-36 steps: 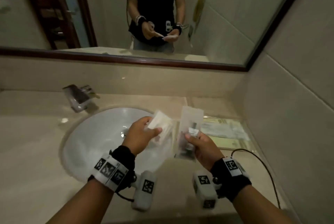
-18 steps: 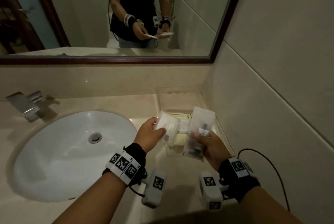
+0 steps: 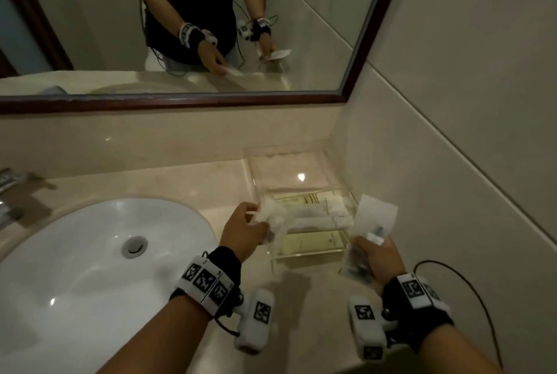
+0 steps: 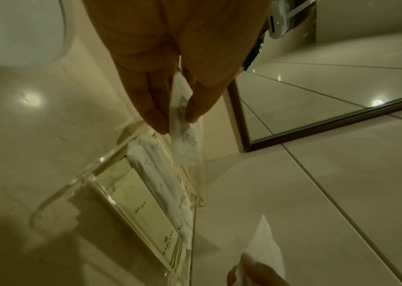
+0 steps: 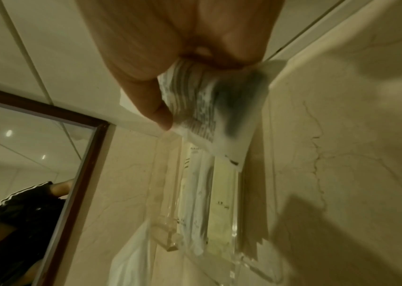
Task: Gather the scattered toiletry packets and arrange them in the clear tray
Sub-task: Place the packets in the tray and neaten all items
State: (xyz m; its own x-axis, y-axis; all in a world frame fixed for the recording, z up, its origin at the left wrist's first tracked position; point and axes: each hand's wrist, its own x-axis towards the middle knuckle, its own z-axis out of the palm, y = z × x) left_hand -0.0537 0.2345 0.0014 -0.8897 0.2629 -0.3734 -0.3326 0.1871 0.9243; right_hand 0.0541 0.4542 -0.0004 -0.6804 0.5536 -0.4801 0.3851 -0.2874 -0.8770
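Now the left hand point(image 3: 241, 233) pinches a small white packet point(image 3: 272, 218) between thumb and fingers, holding it above the clear tray's point(image 3: 250, 162) near-left edge, at about 9 o'clock of the tray. From the left wrist view the packet point(image 4: 184, 123) hangs edge-on from the fingertips point(image 4: 155, 114), over the long packets already lying in the tray point(image 4: 82, 180). The right hand point(image 3: 381, 257) has its grip closed on a translucent sachet point(image 3: 373, 218) with dark contents and printed text, held up at about 4 o'clock of the tray, near the tiled wall point(image 3: 452, 102). In the right wrist view the thumb point(image 5: 150, 100) presses the sachet point(image 5: 217, 116) against the fingers. Inside the tray lie several long pale packets point(image 3: 316, 223) side by side across its near half; the far half shows bare acrylic. The tray sits on the beige counter point(image 3: 193, 180) in the corner, at 3 o'clock of the white sink point(image 3: 90, 253). A dark-framed mirror point(image 3: 373, 30) above reflects the person's arms.
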